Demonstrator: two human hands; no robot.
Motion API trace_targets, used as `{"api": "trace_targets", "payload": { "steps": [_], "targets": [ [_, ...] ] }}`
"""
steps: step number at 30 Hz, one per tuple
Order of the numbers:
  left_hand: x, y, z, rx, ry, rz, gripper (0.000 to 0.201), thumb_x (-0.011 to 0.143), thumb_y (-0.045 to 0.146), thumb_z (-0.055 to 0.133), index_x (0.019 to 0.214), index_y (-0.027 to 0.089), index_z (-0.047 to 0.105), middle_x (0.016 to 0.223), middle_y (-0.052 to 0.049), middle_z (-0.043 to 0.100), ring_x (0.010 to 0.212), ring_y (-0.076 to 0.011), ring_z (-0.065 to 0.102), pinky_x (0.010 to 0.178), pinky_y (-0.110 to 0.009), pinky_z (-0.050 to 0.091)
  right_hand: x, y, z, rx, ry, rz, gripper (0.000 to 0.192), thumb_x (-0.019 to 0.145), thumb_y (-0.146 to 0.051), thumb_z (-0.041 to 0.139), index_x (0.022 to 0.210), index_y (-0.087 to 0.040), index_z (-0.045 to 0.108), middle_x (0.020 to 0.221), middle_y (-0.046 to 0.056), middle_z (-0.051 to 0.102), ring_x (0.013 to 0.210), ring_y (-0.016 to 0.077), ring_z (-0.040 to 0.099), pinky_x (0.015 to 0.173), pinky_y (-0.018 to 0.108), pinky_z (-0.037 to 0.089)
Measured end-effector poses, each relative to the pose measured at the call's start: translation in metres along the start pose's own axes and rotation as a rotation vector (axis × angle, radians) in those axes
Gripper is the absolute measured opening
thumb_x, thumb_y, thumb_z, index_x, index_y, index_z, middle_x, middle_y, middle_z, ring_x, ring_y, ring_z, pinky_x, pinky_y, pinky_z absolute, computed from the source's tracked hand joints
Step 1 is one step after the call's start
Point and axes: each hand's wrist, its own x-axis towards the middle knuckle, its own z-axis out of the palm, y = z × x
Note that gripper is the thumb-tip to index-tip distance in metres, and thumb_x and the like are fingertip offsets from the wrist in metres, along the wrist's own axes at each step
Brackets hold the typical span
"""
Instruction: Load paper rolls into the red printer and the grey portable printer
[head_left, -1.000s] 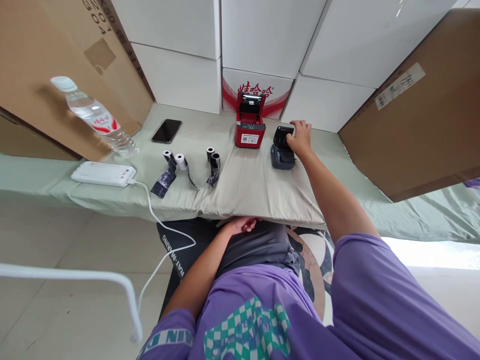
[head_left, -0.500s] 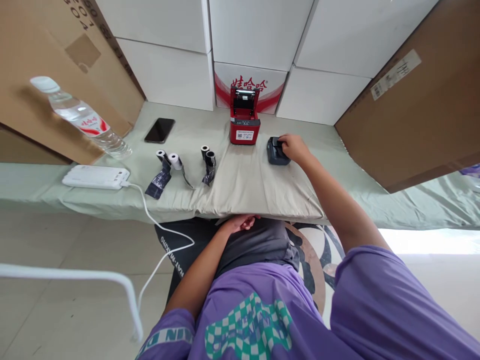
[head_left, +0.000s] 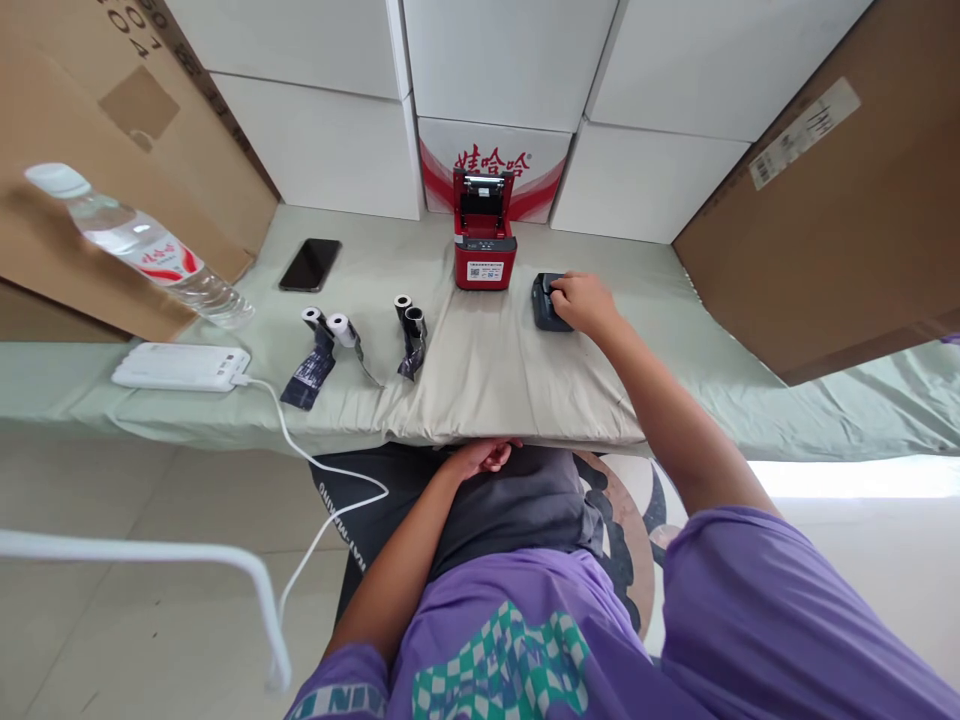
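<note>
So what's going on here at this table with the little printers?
A person in a purple shirt sits at a cloth-covered table. Their right hand rests on top of a small dark printer, which looks closed, beside a red printer whose lid stands open. Their left hand lies in their lap below the table edge. Four paper rolls, a phone, a water bottle and a white power bank lie to the left.
</note>
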Motion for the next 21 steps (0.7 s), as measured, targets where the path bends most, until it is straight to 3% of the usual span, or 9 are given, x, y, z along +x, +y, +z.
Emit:
{"api": "trace_targets", "payload": {
  "steps": [8, 14, 18, 21],
  "targets": [
    [-0.002, -0.005, 0.001, -0.015, -0.011, 0.001, 0.031, 0.091, 0.042, 0.051, 0.097, 0.014, 0.063, 0.053, 0.007, 0.042, 0.043, -0.0056, 0.019, 0.047, -0.024, 0.012, -0.004, -0.005, 0.014, -0.101, 0.044, -0.015, 0.040, 0.091, -0.027, 0.042, 0.098, -0.013, 0.078, 0.113, 0.019, 0.070, 0.105, 0.0347, 0.057, 0.089, 0.044, 0.040],
    [0.006, -0.001, 0.002, -0.123, -0.063, -0.023, 0.024, 0.089, 0.038, 0.054, 0.092, 0.014, 0.060, 0.050, 0.008, 0.039, 0.042, -0.0063, 0.015, 0.046, -0.023, 0.009, -0.003, -0.014, 0.007, -0.158, 0.003, -0.011, 0.037, 0.089, -0.028, 0.045, 0.093, -0.012, 0.078, 0.109, 0.018, 0.072, 0.101, 0.0328, 0.061, 0.091, 0.043, 0.042],
    [-0.001, 0.000, 0.013, -0.119, -0.128, 0.018, 0.023, 0.089, 0.036, 0.055, 0.092, 0.014, 0.060, 0.051, 0.007, 0.041, 0.042, -0.0063, 0.017, 0.047, -0.023, 0.013, -0.014, -0.015, 0.003, -0.087, 0.032, 0.042, 0.039, 0.089, -0.031, 0.047, 0.108, -0.014, 0.077, 0.118, 0.016, 0.072, 0.108, 0.0333, 0.062, 0.101, 0.046, 0.041],
    [-0.007, 0.000, 0.027, -0.065, -0.172, 0.060, 0.025, 0.089, 0.037, 0.056, 0.097, 0.013, 0.061, 0.053, 0.008, 0.043, 0.043, -0.0062, 0.018, 0.049, -0.024, 0.017, -0.034, -0.021, 0.011, -0.024, 0.198, 0.143, 0.046, 0.089, -0.035, 0.050, 0.125, -0.014, 0.070, 0.119, 0.017, 0.072, 0.114, 0.0359, 0.060, 0.115, 0.058, 0.030]
  ]
}}
